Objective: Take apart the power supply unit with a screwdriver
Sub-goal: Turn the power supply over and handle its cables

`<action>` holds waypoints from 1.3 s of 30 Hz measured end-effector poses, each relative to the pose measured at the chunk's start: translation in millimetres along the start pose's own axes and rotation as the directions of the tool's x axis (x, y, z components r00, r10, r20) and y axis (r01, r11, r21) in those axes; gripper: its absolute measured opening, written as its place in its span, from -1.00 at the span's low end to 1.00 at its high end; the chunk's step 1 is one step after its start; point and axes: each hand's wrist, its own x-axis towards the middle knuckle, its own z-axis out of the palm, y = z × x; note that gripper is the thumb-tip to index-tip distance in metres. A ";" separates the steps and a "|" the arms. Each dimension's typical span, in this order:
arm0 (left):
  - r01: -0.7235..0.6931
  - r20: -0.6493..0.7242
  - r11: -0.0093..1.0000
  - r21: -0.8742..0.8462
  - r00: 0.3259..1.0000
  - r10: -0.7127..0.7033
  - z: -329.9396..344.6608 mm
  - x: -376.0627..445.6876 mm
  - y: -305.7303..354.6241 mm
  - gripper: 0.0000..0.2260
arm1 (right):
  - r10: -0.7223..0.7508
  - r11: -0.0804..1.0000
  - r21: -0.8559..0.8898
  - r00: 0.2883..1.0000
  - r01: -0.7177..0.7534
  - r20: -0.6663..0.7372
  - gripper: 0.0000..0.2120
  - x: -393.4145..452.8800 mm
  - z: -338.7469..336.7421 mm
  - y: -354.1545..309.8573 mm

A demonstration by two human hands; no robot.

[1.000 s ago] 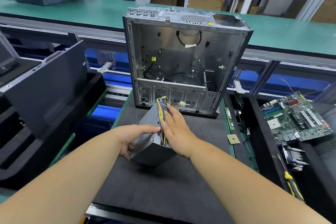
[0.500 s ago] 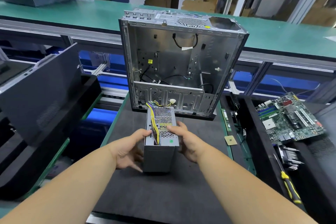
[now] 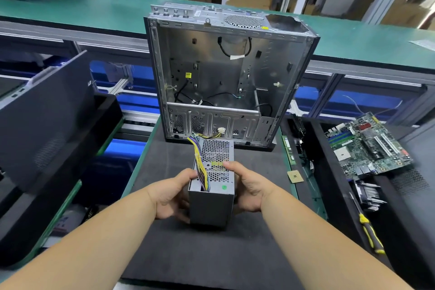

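Observation:
The grey power supply unit point(image 3: 211, 205) stands on the black mat point(image 3: 211, 254), its perforated face up and a bundle of yellow and purple wires point(image 3: 200, 162) lying along it. My left hand point(image 3: 169, 198) grips its left side and my right hand point(image 3: 247, 188) grips its right side, thumb on the mesh. A yellow-and-black screwdriver point(image 3: 369, 233) lies at the right, well away from both hands.
An opened, emptied computer case point(image 3: 226, 73) stands upright just behind the unit. A motherboard point(image 3: 367, 146) and a heatsink point(image 3: 369, 195) rest on the black tray at the right. A small CPU chip point(image 3: 295, 176) lies beside the mat. Black panels fill the left.
The unit was tilted and turned a second ago; both hands have squared it up and set it straight on the mat, mesh face up, closer to me.

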 end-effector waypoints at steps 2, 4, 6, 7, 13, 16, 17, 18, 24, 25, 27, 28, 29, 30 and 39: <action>0.028 0.002 1.000 0.014 1.000 -0.028 -1.2 0.5 4.3 -0.71 | 0.006 1.000 -0.021 0.999 -0.007 -0.034 -0.28 3.5 -0.2 -0.7; 0.024 0.010 0.999 0.020 1.000 -0.025 -3.3 1.2 6.2 -0.71 | 0.009 1.000 -0.018 0.999 -0.010 -0.049 -0.31 5.9 -0.5 -1.8; 0.007 0.025 1.000 0.019 1.000 -0.007 -5.8 1.6 5.6 -0.70 | 0.000 1.000 -0.031 0.998 -0.002 -0.065 -0.30 7.2 -1.2 -2.1; -0.008 0.035 1.000 0.017 0.999 0.007 -7.2 2.0 4.5 -0.70 | -0.011 0.999 -0.051 0.997 0.008 -0.072 -0.26 7.6 -2.2 -1.7; -0.020 0.099 0.999 0.035 0.995 0.016 -11.5 6.4 -1.2 -0.55 | -0.016 0.995 -0.101 0.997 0.007 -0.081 -0.23 7.3 -8.6 1.8; 0.009 0.073 0.996 0.086 0.997 -0.015 -11.4 7.3 6.4 -0.65 | 0.000 0.999 -0.051 0.993 -0.006 -0.114 -0.25 7.9 -5.9 1.7; 0.024 0.054 0.995 0.097 0.998 -0.029 -12.3 7.4 9.9 -0.64 | 0.009 0.999 -0.036 0.992 -0.014 -0.130 -0.22 8.1 -4.0 1.1; 0.036 0.036 0.994 0.103 0.999 -0.040 -13.6 7.2 13.5 -0.62 | 0.019 1.000 -0.021 0.989 -0.022 -0.144 -0.19 8.7 -2.6 0.6; -0.006 0.101 0.996 0.095 0.995 -0.004 -18.1 5.2 12.2 -0.53 | -0.004 0.997 -0.073 0.985 -0.009 -0.175 -0.22 8.3 0.7 -1.9; -0.022 0.125 0.996 0.089 0.992 0.010 -19.1 5.5 8.3 -0.55 | -0.007 0.995 -0.095 0.986 -0.009 -0.168 -0.22 7.2 -0.3 -1.8; -0.029 0.159 0.996 0.088 0.987 0.014 -23.3 5.2 2.8 -0.60 | 0.005 0.992 -0.125 0.989 -0.024 -0.146 -0.20 4.2 -3.9 -0.9; -0.024 0.167 0.996 0.091 0.986 0.008 -25.9 5.0 1.0 -0.62 | 0.010 0.989 -0.142 0.991 -0.030 -0.136 -0.17 3.2 -6.5 -0.1; -0.024 0.170 0.995 0.096 0.985 0.007 -27.4 4.8 -0.9 -0.61 | 0.011 0.986 -0.161 0.992 -0.032 -0.129 -0.14 2.2 -9.2 1.6; -0.030 0.171 0.995 0.096 0.985 0.014 -28.6 5.1 -2.0 -0.55 | 0.007 0.984 -0.174 0.992 -0.029 -0.126 -0.13 1.3 -11.7 3.0; -0.011 0.057 0.992 0.125 0.998 0.004 -3.5 -0.2 12.0 -0.33 | -0.045 0.998 0.048 0.995 0.050 -0.091 -0.23 -5.3 -9.3 11.1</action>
